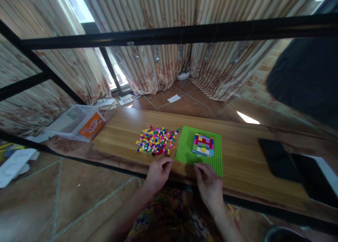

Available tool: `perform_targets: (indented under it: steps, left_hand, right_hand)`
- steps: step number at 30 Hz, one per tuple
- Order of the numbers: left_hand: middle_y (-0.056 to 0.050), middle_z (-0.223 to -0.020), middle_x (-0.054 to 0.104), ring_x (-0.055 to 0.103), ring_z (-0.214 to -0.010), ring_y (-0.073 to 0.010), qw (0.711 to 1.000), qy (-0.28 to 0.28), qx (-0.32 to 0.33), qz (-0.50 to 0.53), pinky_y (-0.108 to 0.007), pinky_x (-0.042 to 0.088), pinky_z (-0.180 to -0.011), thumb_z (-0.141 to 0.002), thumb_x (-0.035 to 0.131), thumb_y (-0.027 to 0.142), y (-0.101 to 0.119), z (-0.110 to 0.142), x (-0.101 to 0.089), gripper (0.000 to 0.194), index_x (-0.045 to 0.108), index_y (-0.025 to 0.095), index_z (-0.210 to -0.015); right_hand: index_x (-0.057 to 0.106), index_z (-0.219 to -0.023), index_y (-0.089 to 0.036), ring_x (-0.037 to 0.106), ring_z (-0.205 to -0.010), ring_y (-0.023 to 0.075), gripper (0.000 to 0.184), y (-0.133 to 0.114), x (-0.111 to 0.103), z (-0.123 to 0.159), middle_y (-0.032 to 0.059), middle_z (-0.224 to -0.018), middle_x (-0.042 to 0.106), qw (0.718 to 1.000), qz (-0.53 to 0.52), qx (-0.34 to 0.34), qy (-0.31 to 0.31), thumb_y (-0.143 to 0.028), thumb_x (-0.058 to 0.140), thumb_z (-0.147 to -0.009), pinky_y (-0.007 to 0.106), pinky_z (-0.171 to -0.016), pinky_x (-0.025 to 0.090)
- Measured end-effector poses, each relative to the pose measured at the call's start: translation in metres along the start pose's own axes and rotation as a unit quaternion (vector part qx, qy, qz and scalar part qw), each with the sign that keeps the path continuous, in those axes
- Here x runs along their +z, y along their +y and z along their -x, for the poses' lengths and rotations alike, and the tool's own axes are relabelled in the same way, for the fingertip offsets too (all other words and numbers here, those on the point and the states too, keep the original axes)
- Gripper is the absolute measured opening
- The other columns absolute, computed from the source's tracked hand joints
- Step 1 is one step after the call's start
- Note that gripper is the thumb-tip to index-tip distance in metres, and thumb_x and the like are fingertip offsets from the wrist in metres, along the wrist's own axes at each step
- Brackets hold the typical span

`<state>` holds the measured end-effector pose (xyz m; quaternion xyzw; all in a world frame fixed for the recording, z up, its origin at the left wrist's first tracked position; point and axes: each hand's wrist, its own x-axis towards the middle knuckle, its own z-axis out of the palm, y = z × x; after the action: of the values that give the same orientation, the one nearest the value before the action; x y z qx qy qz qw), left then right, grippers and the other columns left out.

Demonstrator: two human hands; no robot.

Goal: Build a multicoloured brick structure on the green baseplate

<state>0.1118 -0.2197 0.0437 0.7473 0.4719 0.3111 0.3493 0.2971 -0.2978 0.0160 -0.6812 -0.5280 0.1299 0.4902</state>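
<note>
My left hand (pixel 158 172) is curled with its fingertips together, just in front of a pile of small coloured toy bricks (pixel 155 140). Whether a piece is between those fingers I cannot make out. At the near edge of a green studded baseplate (pixel 185 150), my right hand (pixel 210 182) is closed in a pinch; anything in it is hidden or too small to name. On the baseplate sits a flat, square build of multicoloured bricks (pixel 203 144), in red, white, blue, yellow and other colours, a little beyond my right fingertips.
The wooden table (pixel 240 154) carries dark flat slabs (pixel 277 159) on the right. A clear plastic bin (pixel 76 122) with an orange label stands beyond its left end. Black metal bars (pixel 169 34) cross in front of the striped curtains (pixel 163 9). A round container (pixel 285 234) shows at lower right.
</note>
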Motion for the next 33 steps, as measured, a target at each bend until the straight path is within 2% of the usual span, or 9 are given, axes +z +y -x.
perform_targets:
  steps: [6,14,19,26,33]
  left_hand:
    - [-0.004,-0.089,0.07,0.066,-0.082,-0.0159,0.996,0.073,-0.037,-0.025,-0.028,0.052,-0.077,-0.085,0.053,0.018,-0.034,0.01,-0.025,0.017,0.069,0.021,-0.088]
    - [-0.003,-0.091,0.07,0.065,-0.086,-0.0154,0.997,0.059,-0.037,-0.033,-0.027,0.05,-0.081,-0.086,0.053,0.015,-0.04,0.008,-0.028,0.017,0.068,0.021,-0.091]
    - [-0.003,-0.091,0.069,0.065,-0.086,-0.0158,0.997,0.046,-0.049,-0.032,-0.028,0.05,-0.08,-0.086,0.052,0.015,-0.038,0.006,-0.028,0.017,0.068,0.021,-0.089]
    - [-0.003,-0.09,0.068,0.064,-0.084,-0.0156,0.997,0.032,-0.052,-0.037,-0.027,0.05,-0.077,-0.086,0.052,0.017,-0.04,0.006,-0.028,0.018,0.068,0.022,-0.092]
    - [-0.002,-0.091,0.067,0.063,-0.084,-0.0149,0.998,0.033,-0.045,-0.042,-0.025,0.049,-0.077,-0.087,0.052,0.017,-0.04,0.006,-0.027,0.017,0.067,0.022,-0.092]
  right_hand:
    - [0.068,-0.094,-0.022,0.063,-0.086,0.0195,0.019,-0.02,0.042,-0.013,0.0061,-0.091,0.068,0.994,0.022,-0.067,-0.089,-0.025,0.049,-0.091,0.034,-0.079,0.051]
    - [0.066,-0.108,-0.022,0.058,-0.091,0.0231,0.026,-0.027,0.075,-0.051,0.0075,-0.095,0.065,0.958,0.156,-0.149,-0.186,-0.018,0.053,-0.087,0.035,-0.08,0.047]
    - [0.066,-0.106,-0.025,0.059,-0.089,0.022,0.024,-0.026,0.08,-0.062,0.0074,-0.094,0.064,0.944,0.184,-0.173,-0.211,-0.018,0.055,-0.085,0.033,-0.079,0.046]
    - [0.064,-0.091,-0.02,0.058,-0.083,0.0208,0.014,-0.015,0.076,-0.057,0.0064,-0.086,0.063,0.957,0.179,-0.147,-0.177,-0.027,0.053,-0.088,0.032,-0.075,0.045]
    - [0.062,-0.082,-0.021,0.057,-0.08,0.0189,0.019,-0.013,0.072,-0.055,0.0051,-0.083,0.062,0.96,0.146,-0.141,-0.191,-0.032,0.05,-0.092,0.031,-0.074,0.044]
